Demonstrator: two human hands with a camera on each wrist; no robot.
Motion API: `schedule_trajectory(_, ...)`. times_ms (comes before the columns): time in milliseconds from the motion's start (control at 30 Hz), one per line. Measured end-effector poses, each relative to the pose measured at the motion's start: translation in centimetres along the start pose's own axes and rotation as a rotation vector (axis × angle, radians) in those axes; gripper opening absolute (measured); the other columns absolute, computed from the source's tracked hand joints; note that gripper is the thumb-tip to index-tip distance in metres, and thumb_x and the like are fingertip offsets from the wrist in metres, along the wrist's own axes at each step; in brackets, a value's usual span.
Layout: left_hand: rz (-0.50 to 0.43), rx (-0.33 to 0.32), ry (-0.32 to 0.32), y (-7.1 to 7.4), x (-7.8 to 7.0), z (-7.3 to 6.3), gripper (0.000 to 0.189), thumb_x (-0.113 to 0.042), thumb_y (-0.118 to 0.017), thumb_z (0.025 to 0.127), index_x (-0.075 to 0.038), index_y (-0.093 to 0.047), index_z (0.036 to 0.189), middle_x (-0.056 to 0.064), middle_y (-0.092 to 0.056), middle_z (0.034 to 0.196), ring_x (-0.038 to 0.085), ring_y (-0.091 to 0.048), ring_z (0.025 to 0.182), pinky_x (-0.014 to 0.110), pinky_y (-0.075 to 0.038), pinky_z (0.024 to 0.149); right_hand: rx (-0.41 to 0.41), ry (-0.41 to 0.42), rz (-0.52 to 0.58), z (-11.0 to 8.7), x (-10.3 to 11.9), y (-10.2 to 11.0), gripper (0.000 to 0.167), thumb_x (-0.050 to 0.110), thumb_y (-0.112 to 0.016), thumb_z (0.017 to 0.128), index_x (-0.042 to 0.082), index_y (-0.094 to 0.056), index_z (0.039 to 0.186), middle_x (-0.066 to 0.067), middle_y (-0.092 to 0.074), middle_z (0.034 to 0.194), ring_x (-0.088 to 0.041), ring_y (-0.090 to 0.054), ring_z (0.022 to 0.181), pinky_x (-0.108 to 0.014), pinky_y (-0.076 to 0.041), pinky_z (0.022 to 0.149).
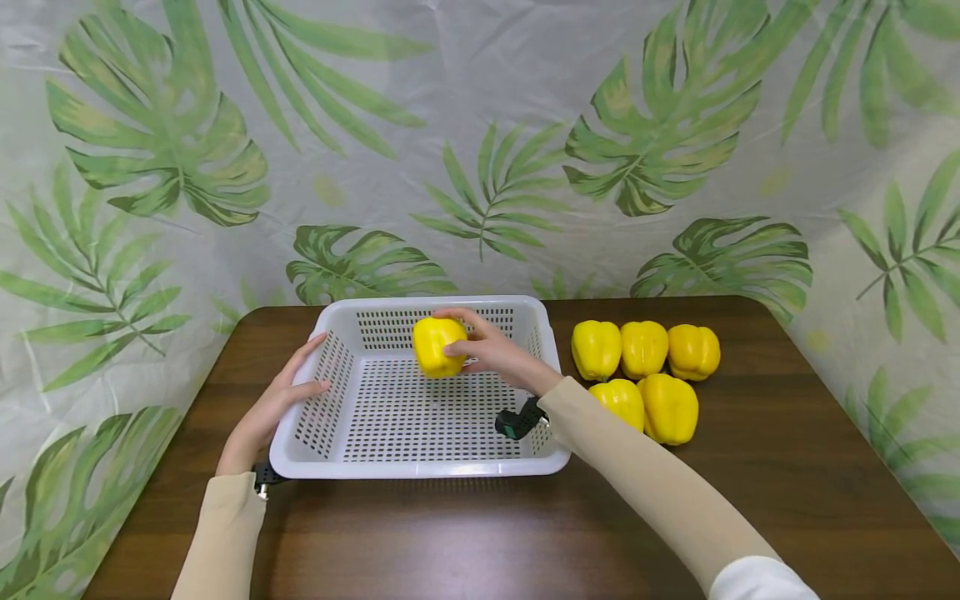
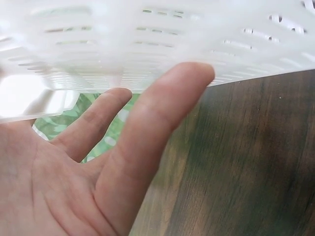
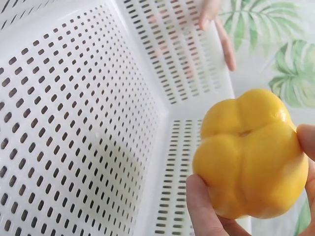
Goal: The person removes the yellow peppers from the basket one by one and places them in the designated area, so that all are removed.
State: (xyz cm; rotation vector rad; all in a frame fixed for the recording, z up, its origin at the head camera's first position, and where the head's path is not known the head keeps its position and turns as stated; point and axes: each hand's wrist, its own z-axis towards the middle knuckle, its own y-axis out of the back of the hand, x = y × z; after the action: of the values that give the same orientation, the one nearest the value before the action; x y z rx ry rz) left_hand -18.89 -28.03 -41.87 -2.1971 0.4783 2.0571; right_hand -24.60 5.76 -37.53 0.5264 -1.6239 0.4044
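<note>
In the head view, my right hand [image 1: 491,346] grips a yellow bell pepper [image 1: 432,346] between thumb and fingers, over the inside of a white perforated plastic basket [image 1: 420,469]. The right wrist view shows the lobed end of this bell pepper [image 3: 248,152], with fingertips on both sides. My left hand [image 1: 270,408] holds the basket's left rim, two digits reaching over it. Up close in the left wrist view, other fingers [image 2: 147,123] lie along the outer wall. Through its slotted floor, the basket shows no other pepper inside.
To the right of the basket, several yellow bell peppers [image 1: 643,350] stand in two rows, the front ones partly behind my right forearm. All rest on a dark brown wooden table [image 1: 772,450]. A leaf-patterned cloth [image 1: 495,167] hangs behind the table.
</note>
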Motion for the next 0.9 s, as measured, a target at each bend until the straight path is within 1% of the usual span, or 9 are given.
schedule_trajectory(233, 0.003, -0.007, 0.015, -0.1, -0.2, -0.1, 0.075, -0.013, -0.053, 0.096, -0.029, -0.008, 0.154, 0.022, -0.010, 0.154, 0.051, -0.035, 0.123, 0.054, -0.050, 0.079, -0.001, -0.004, -0.006, -1.1, 0.5, 0.8, 0.053, 0.006, -0.058, 0.093, 0.021, -0.042, 0.142, -0.014, -0.037, 0.141, -0.034, -0.048, 0.115, -0.052, -0.048, 0.088)
schedule_trajectory(400, 0.009, -0.009, 0.013, -0.2, -0.3, -0.1, 0.075, -0.013, -0.052, 0.096, -0.029, -0.008, 0.154, 0.022, -0.010, 0.154, 0.052, -0.035, 0.123, 0.054, -0.050, 0.079, -0.001, -0.005, -0.019, -1.9, 0.9, 1.4, 0.054, 0.008, -0.057, 0.094, 0.022, -0.040, 0.143, -0.013, -0.037, 0.141, -0.033, -0.048, 0.115, -0.048, -0.049, 0.088)
schedule_trajectory(667, 0.005, -0.005, 0.005, -0.3, -0.3, -0.1, 0.074, -0.012, -0.051, 0.096, -0.028, -0.008, 0.154, 0.022, -0.010, 0.154, 0.052, -0.034, 0.123, 0.053, -0.050, 0.079, -0.017, -0.015, -0.006, -2.9, 1.1, 2.7, 0.052, 0.010, -0.058, 0.094, 0.024, -0.041, 0.141, -0.015, -0.041, 0.137, -0.033, -0.049, 0.111, -0.055, -0.044, 0.093)
schedule_trajectory(900, -0.005, -0.004, 0.007, -0.3, -0.2, -0.1, 0.074, -0.011, -0.050, 0.097, -0.029, -0.008, 0.154, 0.022, -0.009, 0.154, 0.052, -0.033, 0.124, 0.054, -0.050, 0.080, -0.016, -0.007, -0.011, -3.8, 1.1, 4.0, 0.052, 0.012, -0.059, 0.094, 0.024, -0.041, 0.141, -0.018, -0.042, 0.134, -0.034, -0.051, 0.108, -0.053, -0.045, 0.090)
